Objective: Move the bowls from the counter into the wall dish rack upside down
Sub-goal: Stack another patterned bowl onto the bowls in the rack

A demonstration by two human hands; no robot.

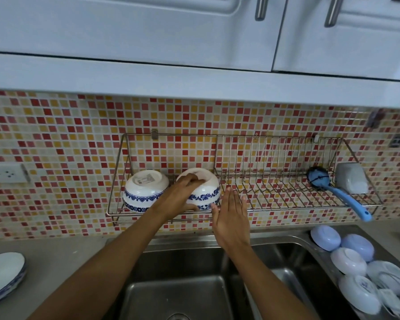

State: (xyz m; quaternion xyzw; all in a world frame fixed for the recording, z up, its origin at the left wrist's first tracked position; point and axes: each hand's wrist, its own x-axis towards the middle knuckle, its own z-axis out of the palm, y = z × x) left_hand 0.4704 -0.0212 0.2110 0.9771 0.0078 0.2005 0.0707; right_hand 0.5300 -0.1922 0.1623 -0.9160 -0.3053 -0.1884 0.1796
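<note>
A steel wire dish rack hangs on the mosaic tile wall. Two white bowls with blue flower bands sit upside down in its left section. My left hand grips the right-hand bowl, fingers over its base and thumb under its rim. The other bowl rests just left of it, untouched. My right hand hovers flat with fingers spread, just right of the held bowl and in front of the rack's edge, holding nothing. A stack of white, blue-rimmed bowls stands on the counter at far left.
A blue-handled brush and a white cup lie at the rack's right end. A steel sink is below my arms. Several pale blue and white dishes lie at the sink's right. White cabinets hang overhead; a wall socket is left.
</note>
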